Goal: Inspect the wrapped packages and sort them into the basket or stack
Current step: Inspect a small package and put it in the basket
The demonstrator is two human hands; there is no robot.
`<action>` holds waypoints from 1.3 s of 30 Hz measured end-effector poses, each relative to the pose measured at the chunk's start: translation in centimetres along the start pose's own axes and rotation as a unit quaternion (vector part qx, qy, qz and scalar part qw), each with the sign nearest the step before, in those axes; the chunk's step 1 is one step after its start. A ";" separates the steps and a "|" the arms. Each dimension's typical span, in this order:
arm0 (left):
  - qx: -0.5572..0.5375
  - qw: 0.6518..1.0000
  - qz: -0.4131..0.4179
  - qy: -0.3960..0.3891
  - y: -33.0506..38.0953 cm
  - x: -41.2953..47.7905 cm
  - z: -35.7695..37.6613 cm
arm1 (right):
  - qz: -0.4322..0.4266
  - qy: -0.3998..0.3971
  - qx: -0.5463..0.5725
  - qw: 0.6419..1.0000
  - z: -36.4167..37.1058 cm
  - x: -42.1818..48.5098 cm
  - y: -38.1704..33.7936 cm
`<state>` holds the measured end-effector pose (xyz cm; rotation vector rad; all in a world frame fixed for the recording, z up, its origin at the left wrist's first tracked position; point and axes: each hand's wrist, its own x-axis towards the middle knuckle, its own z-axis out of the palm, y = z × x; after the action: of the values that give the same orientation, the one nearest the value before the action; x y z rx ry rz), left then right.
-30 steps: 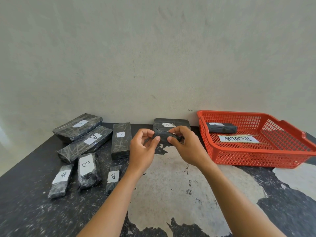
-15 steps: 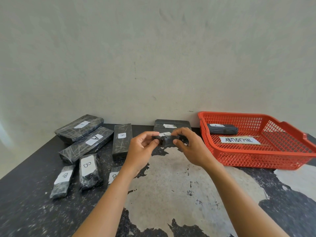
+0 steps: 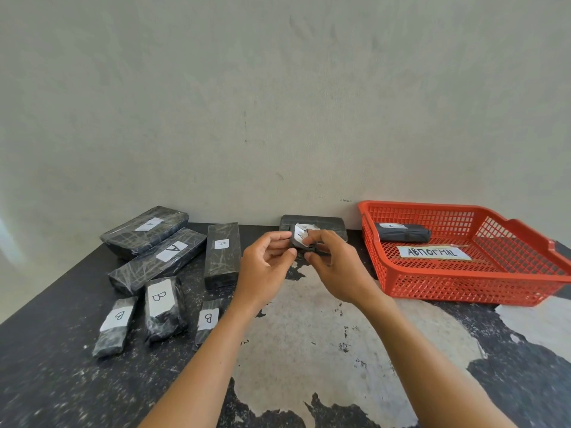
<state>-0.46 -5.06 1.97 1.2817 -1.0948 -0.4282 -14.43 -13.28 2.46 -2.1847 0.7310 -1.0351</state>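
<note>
Small black-wrapped package, pinched between fingertips of left hand and right hand above back edge of table beside red basket, has just rolled label-side up: inspection underway, unsorted.

A: Left of table?
B: Back row near wall: rear long package, middle long package, right long package. In front: left short package, middle short package, right short package
A: Centre, right?
B: Between left hand and right hand, held package; flat package behind, against wall. Right side: basket, basket package in far-left corner, label in front
</note>
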 end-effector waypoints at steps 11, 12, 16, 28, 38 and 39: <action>-0.036 0.997 -0.040 -0.051 0.4 -0.1 0.0 | 0.046 0.023 -0.029 0.998 -0.3 -0.2 1.1; 0.000 0.999 -0.036 -0.016 0.1 0.1 -0.3 | 0.043 0.015 -0.025 0.999 -0.4 -0.2 1.1; 0.055 0.997 -0.052 -0.027 -0.8 0.6 -1.3 | 0.013 -0.034 0.013 0.999 -1.0 -0.2 0.5; 0.016 0.999 0.029 -0.027 -0.7 0.2 -0.9 | -0.108 0.029 -0.153 0.982 -1.1 0.1 0.3; -0.039 0.998 -0.026 -0.045 -0.4 0.4 -1.6 | -0.095 0.044 -0.133 0.986 -1.4 0.0 0.8; -0.040 0.997 -0.026 -0.060 -0.5 0.3 -1.5 | -0.097 0.040 -0.128 0.986 -1.4 0.0 0.7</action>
<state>1.12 -4.63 1.82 1.2289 -1.1353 -0.5898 -15.70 -14.16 2.66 -2.4859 0.7329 -1.1880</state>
